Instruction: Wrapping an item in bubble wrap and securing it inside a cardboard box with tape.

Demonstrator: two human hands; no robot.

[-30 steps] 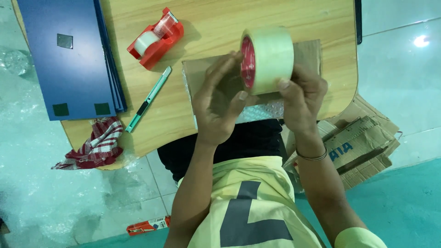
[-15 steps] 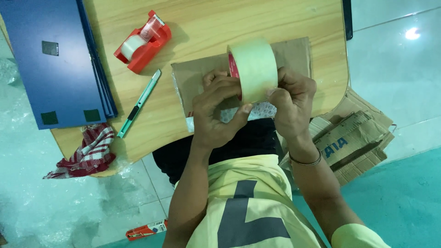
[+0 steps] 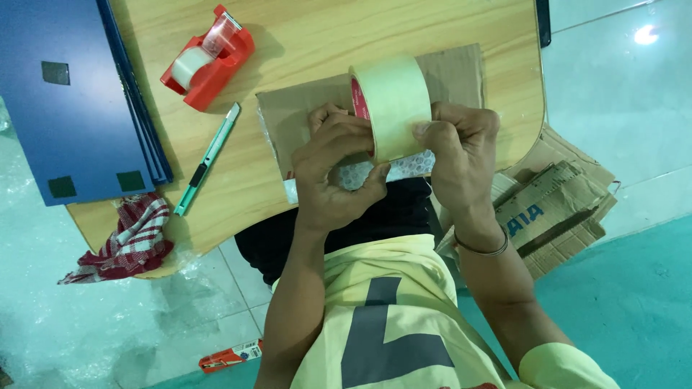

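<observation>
Gripping a roll of pale tape (image 3: 393,104) from both sides, the person holds it on edge above a flat cardboard sheet (image 3: 461,72) near the table's (image 3: 324,29) near edge. The left hand (image 3: 335,176) curls around the roll's red-cored side, thumb below and fingers (image 3: 328,119) wrapped over the rim, which steadies it. The right hand (image 3: 458,155) is clenched against the roll's outer face, thumb pressed flat on the tape surface, seemingly feeling for or pinching the loose end; whether an end is lifted I cannot tell. Under the hands a piece of bubble wrap (image 3: 404,167) pokes out over the sheet's near edge, lying between the cardboard and the person's lap. Both hands are thus closed on the roll, neither is free. Left of the sheet a green-handled knife (image 3: 209,157) lies on the wood, close enough to reach, and beyond it a red dispenser (image 3: 207,59) with its own smaller roll sits apart, untouched. Blue boards (image 3: 72,101) are stacked at the table's far left, and a red checked cloth (image 3: 130,241) hangs off the corner below them. Folded cartons (image 3: 555,209) lie on the floor to the person's right, beside the elbow.
</observation>
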